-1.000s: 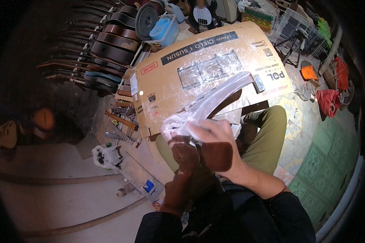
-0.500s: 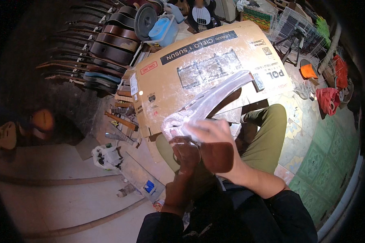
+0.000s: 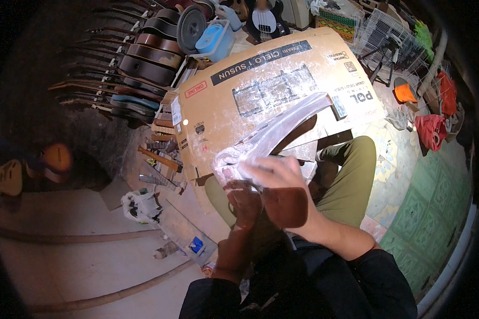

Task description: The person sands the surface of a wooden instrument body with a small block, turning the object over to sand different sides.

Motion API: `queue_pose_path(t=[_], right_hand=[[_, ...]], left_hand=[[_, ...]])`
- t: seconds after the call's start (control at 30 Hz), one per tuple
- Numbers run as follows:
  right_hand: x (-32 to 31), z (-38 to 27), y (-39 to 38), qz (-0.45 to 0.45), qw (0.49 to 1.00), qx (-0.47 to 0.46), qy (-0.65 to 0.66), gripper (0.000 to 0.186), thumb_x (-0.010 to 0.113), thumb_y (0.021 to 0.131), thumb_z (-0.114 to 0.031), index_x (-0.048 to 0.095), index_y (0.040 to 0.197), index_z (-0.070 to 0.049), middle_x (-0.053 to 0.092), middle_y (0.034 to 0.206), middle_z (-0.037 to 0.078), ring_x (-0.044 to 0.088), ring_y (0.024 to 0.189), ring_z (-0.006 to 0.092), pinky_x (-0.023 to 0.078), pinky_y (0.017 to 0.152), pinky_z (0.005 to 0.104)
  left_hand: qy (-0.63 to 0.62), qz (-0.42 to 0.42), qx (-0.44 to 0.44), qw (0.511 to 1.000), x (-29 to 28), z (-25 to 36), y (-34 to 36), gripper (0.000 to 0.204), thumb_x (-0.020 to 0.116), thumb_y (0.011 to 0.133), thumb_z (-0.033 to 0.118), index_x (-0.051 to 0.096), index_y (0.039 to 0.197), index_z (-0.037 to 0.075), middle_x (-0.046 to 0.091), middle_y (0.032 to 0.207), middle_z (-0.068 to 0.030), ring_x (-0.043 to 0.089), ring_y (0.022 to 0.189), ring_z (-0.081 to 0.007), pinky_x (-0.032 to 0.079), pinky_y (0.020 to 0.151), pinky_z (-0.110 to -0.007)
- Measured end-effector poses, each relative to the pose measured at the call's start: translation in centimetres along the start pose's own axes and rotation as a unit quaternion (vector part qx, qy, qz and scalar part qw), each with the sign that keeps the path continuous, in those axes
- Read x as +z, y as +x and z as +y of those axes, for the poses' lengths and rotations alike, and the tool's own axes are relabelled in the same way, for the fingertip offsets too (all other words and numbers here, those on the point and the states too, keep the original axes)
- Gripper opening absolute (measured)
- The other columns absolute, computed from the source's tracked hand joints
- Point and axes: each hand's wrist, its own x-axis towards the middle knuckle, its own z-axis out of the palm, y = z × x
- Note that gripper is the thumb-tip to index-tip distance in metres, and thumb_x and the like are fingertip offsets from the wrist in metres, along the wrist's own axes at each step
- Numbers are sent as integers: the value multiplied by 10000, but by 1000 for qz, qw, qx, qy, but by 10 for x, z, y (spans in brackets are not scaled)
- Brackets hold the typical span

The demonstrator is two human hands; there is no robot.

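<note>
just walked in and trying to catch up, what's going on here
A seated person is handling a long, curved, pale dusty piece with both bare hands. The left hand, mostly in shadow, is at its near end; the right hand, blurred, is over that same end. The far end reaches out above a powder-marked cardboard sheet. A row of guitars stands at the upper left.

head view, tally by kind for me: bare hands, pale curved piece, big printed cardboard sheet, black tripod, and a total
Bare hands: 2 (left hand, right hand)
Pale curved piece: 1
Printed cardboard sheet: 1
Black tripod: 1
Total: 5
</note>
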Motion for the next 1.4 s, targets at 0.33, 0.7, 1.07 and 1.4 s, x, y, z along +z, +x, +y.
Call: queue_pose_path(t=[0.33,0.7,1.07,1.4], right_hand=[[-1,2,-1,-7,1000,-8,-4,561,613,778,30,665,1322,-99,643,1194,133,548,1038,330,430,940,408],[-7,4,4,-7,998,57,13,586,620,758,64,663,1326,-74,633,1240,132,538,1091,328,444,956,402],[5,9,1,15,1000,-13,3,535,639,797,33,675,1311,-112,643,1234,110,548,1029,298,446,892,391],[8,4,11,25,999,-14,-19,442,643,863,-27,677,1297,-105,645,1246,119,558,952,321,447,857,393]], left_hand=[[-36,-41,-33,998,-28,77,24,352,459,1089,255,523,1291,-27,616,1171,-177,642,1038,-262,553,870,-370],[-75,-34,-24,996,-24,80,28,353,476,1081,265,519,1279,-23,611,1168,-173,637,1039,-259,547,877,-370],[-134,-31,-37,990,-32,96,40,355,494,1072,275,515,1268,-20,606,1165,-169,632,1040,-255,541,884,-369],[-191,-29,-43,980,-38,108,51,358,510,1064,285,512,1257,-17,601,1162,-166,627,1041,-252,536,890,-368]])
